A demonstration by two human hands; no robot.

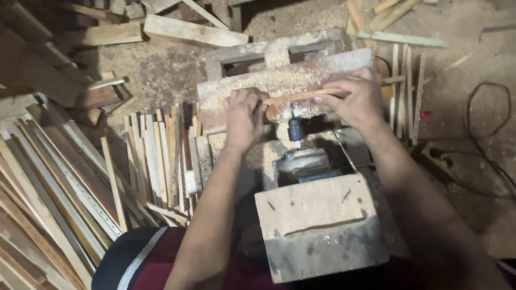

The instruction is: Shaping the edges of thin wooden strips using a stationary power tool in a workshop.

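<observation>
Basically both forearms reach forward and down from the bottom edge. Left hand (244, 115) curled, knuckles up, fingers pinching the near end of a thin wooden strip (303, 96). Right hand (352, 96) palm down, fingers bent over the strip's far part, pressing it. Strip lies crosswise on a sawdust-covered wooden platform (279, 80), just above the drill chuck (294, 130). Motor housing (302, 161) behind a wooden block (317, 225). Stacked slats (156, 156) left.
</observation>
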